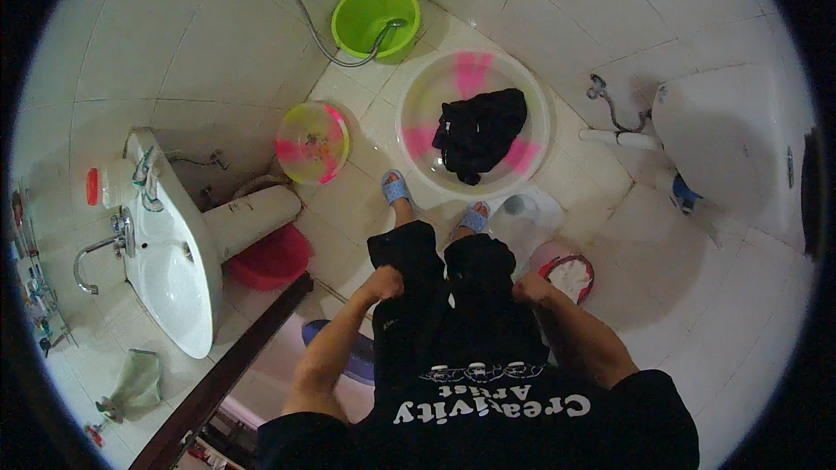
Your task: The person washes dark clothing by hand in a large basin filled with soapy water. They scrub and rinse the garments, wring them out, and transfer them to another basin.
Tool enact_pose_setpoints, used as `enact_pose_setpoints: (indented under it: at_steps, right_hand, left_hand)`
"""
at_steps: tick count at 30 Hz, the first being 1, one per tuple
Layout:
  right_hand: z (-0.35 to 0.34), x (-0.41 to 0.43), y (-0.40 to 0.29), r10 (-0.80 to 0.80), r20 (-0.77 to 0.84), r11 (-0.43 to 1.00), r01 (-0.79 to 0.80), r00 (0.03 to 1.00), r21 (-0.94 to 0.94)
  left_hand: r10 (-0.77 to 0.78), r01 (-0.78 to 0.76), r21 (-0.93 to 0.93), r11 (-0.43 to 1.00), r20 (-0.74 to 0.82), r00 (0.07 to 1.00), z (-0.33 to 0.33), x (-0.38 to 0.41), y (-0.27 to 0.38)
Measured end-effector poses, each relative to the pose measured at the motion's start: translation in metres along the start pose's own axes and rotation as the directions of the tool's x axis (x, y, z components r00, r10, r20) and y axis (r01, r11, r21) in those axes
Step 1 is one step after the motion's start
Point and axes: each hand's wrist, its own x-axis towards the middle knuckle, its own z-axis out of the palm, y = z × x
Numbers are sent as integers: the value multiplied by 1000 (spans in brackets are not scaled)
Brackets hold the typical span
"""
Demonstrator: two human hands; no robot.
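Note:
My left hand [385, 283] is at the thigh of my black trousers [411, 320], its fingers curled against the cloth. At the other trouser leg, my right hand [530, 288] is also bent in against the black fabric. Whether either hand pinches the cloth cannot be made out. Beyond my feet, in blue slippers [396, 189], a large round plastic basin [418, 72] with pink patches stands on the tiled floor. A bunched black garment [483, 130] lies in it, away from both hands.
A green bucket [356, 19] holds a shower head [396, 23]. Left are a smaller patterned basin [307, 143], a washbasin [170, 261] and a red tub [271, 264]. A lidless pink container [548, 258] stands right of my legs; a toilet cistern [725, 143] is farther right.

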Motion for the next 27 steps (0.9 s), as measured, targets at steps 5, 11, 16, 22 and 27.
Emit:
enact_pose_setpoints:
  at_steps: [5,11,16,22,27]
  right_hand:
    - [-60,-115,-104,-378,184,870,280,907,407]
    - [-44,-29,-103,-423,573,906,330,703,265]
    - [-154,113,-25,-379,69,916,363,923,171]
    - [-294,321,43,-363,-636,904,92,681,-418]
    - [-338,442,61,-474,-732,823,-51,489,-566]
  left_hand:
    - [86,-49,-270,962,125,988,-23,-63,42]
    - [249,-250,-67,966,502,828,-42,12,-4]
    - [-107,114,-499,859,41,993,-95,97,-114]
    - [-619,-128,-672,729,-728,297,-129,196,-361]
    - [-911,-368,-910,191,-304,278,-85,217,-462]
